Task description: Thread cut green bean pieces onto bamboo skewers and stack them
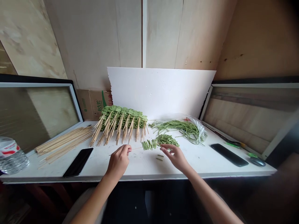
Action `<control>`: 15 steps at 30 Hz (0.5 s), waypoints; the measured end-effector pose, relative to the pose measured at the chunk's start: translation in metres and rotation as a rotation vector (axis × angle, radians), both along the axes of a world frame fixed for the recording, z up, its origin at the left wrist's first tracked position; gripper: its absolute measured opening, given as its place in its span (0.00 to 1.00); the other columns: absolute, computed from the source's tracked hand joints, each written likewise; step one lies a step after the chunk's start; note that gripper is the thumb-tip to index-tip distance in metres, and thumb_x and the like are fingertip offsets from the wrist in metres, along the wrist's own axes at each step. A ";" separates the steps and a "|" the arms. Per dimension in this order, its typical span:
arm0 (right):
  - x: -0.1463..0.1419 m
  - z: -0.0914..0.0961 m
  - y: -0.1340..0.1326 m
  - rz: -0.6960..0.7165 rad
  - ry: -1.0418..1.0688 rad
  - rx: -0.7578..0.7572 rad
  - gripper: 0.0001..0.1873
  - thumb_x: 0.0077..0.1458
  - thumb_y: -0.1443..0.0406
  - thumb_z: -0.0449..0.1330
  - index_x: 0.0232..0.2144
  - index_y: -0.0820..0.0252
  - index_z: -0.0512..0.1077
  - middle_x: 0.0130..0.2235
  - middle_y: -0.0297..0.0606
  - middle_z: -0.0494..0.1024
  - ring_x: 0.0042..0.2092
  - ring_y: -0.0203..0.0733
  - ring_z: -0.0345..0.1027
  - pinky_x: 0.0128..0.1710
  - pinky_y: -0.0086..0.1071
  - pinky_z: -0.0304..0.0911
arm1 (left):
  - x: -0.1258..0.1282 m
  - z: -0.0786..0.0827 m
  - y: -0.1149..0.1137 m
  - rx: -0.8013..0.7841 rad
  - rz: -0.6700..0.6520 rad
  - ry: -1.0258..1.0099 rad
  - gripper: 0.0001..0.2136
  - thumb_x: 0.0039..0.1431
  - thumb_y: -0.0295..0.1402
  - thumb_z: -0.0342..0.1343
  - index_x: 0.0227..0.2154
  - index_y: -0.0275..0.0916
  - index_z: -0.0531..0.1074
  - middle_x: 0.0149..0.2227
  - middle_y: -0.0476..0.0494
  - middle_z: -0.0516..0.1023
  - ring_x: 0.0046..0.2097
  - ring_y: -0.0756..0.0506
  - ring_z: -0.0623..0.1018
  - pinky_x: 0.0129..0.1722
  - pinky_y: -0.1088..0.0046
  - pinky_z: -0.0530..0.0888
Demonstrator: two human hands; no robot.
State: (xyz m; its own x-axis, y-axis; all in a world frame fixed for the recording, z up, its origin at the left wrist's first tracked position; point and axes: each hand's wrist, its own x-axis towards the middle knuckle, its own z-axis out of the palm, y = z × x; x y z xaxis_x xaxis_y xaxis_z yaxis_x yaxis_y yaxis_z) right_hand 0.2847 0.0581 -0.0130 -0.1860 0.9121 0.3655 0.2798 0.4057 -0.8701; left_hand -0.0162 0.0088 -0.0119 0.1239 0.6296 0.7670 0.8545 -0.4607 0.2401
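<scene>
My left hand (pixel 119 158) is closed around the blunt part of a thin bamboo skewer (pixel 136 148). Several short green bean pieces (pixel 149 144) sit side by side on the skewer, crosswise to it. At its far end, my right hand (pixel 174 154) has thumb and forefinger brought close together; what lies between them is too small to make out. Just behind the right hand is a heap of cut bean pieces (pixel 167 139). Two loose bean pieces (pixel 159 159) lie on the white table (pixel 140 169) between my hands.
Filled bean skewers (pixel 123 119) are stacked at the back left, beside bare skewers (pixel 67 140). Long beans (pixel 182 128) lie in a plastic bag (pixel 200 132). Phones (pixel 78 162) (pixel 229 154) flank my hands. A water bottle (pixel 11 157) stands left, a mouse (pixel 257 161) right.
</scene>
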 end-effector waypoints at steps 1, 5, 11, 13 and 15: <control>0.004 -0.004 0.004 -0.057 -0.126 0.087 0.17 0.56 0.49 0.64 0.41 0.50 0.83 0.43 0.45 0.83 0.48 0.59 0.72 0.48 0.52 0.67 | 0.000 -0.001 0.001 -0.007 0.008 -0.001 0.17 0.54 0.13 0.42 0.36 0.41 0.68 0.34 0.46 0.80 0.38 0.46 0.83 0.34 0.75 0.76; 0.010 -0.027 0.013 -0.163 -0.495 0.261 0.11 0.57 0.55 0.65 0.36 0.52 0.83 0.38 0.47 0.81 0.44 0.60 0.68 0.47 0.52 0.63 | 0.000 -0.006 0.003 -0.026 0.011 0.018 0.16 0.56 0.14 0.44 0.36 0.41 0.68 0.35 0.47 0.80 0.38 0.46 0.83 0.32 0.75 0.75; 0.003 -0.035 0.013 -0.191 -0.542 0.309 0.11 0.61 0.60 0.60 0.32 0.53 0.81 0.37 0.47 0.80 0.46 0.60 0.67 0.44 0.50 0.62 | 0.002 -0.010 0.003 -0.054 0.003 0.035 0.15 0.57 0.14 0.45 0.35 0.41 0.68 0.34 0.47 0.80 0.40 0.46 0.83 0.32 0.76 0.74; 0.002 -0.029 0.012 -0.169 -0.415 0.256 0.11 0.60 0.57 0.60 0.33 0.54 0.80 0.37 0.46 0.81 0.44 0.58 0.69 0.43 0.48 0.63 | 0.003 -0.011 0.003 -0.067 0.002 0.023 0.15 0.56 0.14 0.45 0.35 0.42 0.68 0.35 0.47 0.80 0.40 0.46 0.83 0.32 0.76 0.74; 0.003 -0.021 0.012 -0.133 -0.249 0.136 0.14 0.59 0.53 0.62 0.36 0.55 0.80 0.37 0.44 0.82 0.42 0.55 0.71 0.40 0.44 0.65 | 0.003 -0.011 0.003 -0.074 0.009 0.004 0.15 0.56 0.14 0.45 0.36 0.42 0.68 0.35 0.47 0.81 0.40 0.46 0.83 0.32 0.76 0.74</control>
State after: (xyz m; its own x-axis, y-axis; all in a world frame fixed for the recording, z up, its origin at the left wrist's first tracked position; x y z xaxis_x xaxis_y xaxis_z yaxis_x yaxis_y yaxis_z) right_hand 0.2876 0.0698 -0.0337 -0.1668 0.8805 0.4438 0.5358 0.4588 -0.7088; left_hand -0.0134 0.0120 -0.0226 0.1210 0.6858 0.7177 0.8596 -0.4339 0.2698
